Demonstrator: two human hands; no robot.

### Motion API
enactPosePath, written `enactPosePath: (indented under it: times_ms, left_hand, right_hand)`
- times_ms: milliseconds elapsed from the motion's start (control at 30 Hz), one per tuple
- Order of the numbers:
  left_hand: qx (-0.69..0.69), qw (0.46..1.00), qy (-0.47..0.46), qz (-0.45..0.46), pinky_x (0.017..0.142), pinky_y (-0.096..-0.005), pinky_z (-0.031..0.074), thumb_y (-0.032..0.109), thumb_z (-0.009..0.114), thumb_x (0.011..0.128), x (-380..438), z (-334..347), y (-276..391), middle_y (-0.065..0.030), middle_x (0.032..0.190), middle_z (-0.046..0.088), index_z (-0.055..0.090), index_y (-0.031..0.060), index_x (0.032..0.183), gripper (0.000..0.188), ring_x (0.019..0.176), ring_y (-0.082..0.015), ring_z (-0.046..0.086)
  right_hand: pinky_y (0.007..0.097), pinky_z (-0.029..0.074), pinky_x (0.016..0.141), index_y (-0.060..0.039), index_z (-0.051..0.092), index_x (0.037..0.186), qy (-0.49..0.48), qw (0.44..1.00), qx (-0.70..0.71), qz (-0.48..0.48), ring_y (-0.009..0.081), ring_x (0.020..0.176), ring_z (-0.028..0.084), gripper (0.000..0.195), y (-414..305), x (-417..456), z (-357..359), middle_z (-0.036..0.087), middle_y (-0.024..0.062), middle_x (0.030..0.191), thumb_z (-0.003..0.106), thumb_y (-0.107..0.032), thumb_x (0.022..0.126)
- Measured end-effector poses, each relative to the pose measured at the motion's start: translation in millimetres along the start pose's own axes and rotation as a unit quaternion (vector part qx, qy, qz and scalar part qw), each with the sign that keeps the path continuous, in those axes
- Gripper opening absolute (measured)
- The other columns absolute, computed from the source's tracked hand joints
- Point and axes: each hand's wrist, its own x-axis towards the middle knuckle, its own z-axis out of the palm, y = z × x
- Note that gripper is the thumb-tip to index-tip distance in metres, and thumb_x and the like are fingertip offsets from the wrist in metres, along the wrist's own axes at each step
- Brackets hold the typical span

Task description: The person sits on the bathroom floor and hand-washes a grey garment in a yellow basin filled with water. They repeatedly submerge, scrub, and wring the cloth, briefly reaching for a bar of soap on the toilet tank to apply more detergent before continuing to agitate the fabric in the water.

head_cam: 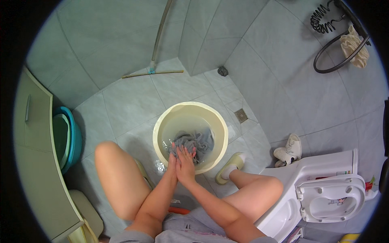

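A cream plastic basin (158, 127) stands on the floor between my knees, with cloudy water in it. Grey wet cloth (203, 141) lies bunched up in the water, nearest the side towards me. My left hand (172, 157) is at the cloth's left end and holds it, its fingers partly hidden by the cloth and the other hand. Against it lies my right hand (186, 165), back upwards, its fingers pressed over the same bunch of cloth. Both wrists come over the basin's near rim.
A floor squeegee (152, 72) leans on the back wall. Blue and green basins (76, 139) stand beside a cabinet (36, 170) at left. To the right are a floor drain (241, 115), white shoes (291, 148) and a toilet (282, 212) with its lid raised. A hose (331, 68) hangs upper right.
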Motion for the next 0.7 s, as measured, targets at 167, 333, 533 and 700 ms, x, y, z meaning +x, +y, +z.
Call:
enactPosePath:
  times_ms: [167,333,533,700]
  left_hand:
    - [0.060,0.986,0.112,-0.108,0.108,-0.0460,0.036,0.053,0.030,0.100,-0.1,56.5,-17.3,-0.0089,0.143,0.045,0.035,0.0147,0.146,0.060,0.126,-0.0298,0.047]
    - [-0.027,0.993,0.115,-0.029,0.095,-0.0447,0.047,0.038,0.055,0.096,-10.1,13.9,26.8,-0.0090,0.128,0.056,0.047,0.0106,0.134,0.047,0.115,-0.0246,0.056]
    - [0.075,0.978,0.147,-0.128,0.088,-0.0411,0.051,0.021,0.065,0.090,-3.8,63.7,-8.2,-0.0060,0.115,0.063,0.056,0.0089,0.120,0.034,0.103,-0.0218,0.062]
    - [0.018,0.980,0.174,-0.098,0.097,-0.0472,0.045,0.024,0.064,0.090,-13.1,37.4,27.8,-0.0073,0.120,0.061,0.053,0.0117,0.123,0.037,0.113,-0.0256,0.057]
  right_hand:
    - [0.0577,0.033,0.101,-0.0124,0.056,0.128,-0.071,0.984,-0.014,0.163,0.0353,0.122,0.050,0.042,75.2,57.1,-36.7,0.058,0.0164,0.126,0.052,-0.010,0.086]
    - [0.0474,0.037,0.103,-0.0109,0.055,0.131,-0.001,0.999,0.028,0.015,0.0358,0.123,0.049,0.046,24.5,5.5,8.2,0.058,0.0175,0.126,0.054,-0.008,0.085]
    - [0.0472,0.050,0.085,-0.0032,0.059,0.118,0.047,0.965,0.123,0.226,0.0387,0.101,0.061,0.033,184.1,67.4,-41.9,0.062,0.0210,0.112,0.049,-0.009,0.088]
    - [0.0443,0.048,0.096,0.0007,0.058,0.116,0.165,0.527,0.702,0.449,0.0310,0.101,0.062,0.031,154.7,88.4,-70.1,0.062,0.0143,0.115,0.043,-0.020,0.098]
